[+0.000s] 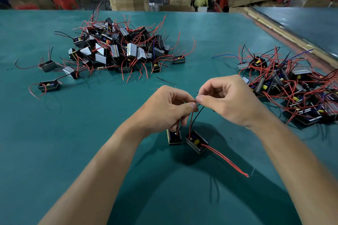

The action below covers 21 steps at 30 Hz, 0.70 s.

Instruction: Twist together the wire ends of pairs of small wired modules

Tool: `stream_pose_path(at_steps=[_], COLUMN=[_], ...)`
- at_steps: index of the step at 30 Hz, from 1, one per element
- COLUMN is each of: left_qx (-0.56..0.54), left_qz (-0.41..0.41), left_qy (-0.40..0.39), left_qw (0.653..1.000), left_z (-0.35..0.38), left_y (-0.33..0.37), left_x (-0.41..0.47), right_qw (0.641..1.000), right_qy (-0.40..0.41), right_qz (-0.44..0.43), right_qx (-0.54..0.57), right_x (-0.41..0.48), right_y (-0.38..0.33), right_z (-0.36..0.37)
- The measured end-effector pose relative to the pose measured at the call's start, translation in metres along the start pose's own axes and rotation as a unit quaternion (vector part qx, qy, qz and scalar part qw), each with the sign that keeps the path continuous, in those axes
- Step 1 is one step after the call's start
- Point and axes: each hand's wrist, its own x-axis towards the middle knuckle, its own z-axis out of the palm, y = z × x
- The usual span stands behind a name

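wire ends [197, 102] are pinched between left hand [170, 107] and right hand [225, 98] so a twist can be made; two modules [196, 141] are dangled just above green table [109, 133].

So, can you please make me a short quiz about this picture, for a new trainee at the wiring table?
1. True or false: the left hand and the right hand both pinch wire ends.
2. How many modules are just below the hands?
3. The loose wires trailing from one module are: A blue, B red, C black.
Key: 1 true; 2 two; 3 B.
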Motion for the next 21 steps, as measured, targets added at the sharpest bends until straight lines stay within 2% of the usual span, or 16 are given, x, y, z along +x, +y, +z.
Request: stream_pose_path(at_steps=[4, 11, 15, 21], left_qx=[-0.018, -0.03, -0.032, -0.031], left_qz=[-0.018, -0.026, -0.026, -0.033], left_qy=[0.0, -0.002, 0.0, 0.007], left_qw=[1.0, 0.999, 0.999, 0.999], left_z=[-0.0007, -0.0005, -0.001, -0.0007], left_y=[0.0002, -0.0005, -0.0001, 0.0004], left_x=[0.0012, 0.0022, 0.002, 0.0016], right_qw=[0.998, 0.999, 0.999, 0.998], right_qy=[0.022, 0.006, 0.012, 0.008], right_qz=[-0.046, -0.042, -0.042, -0.041], right_qx=[-0.026, -0.034, 0.0, -0.041], right_x=[-0.0018, -0.0018, -0.0024, -0.003], right_y=[-0.0024, -0.0022, -0.0023, -0.0022], right_z=[0.0019, -0.0003, 0.0004, 0.0005])
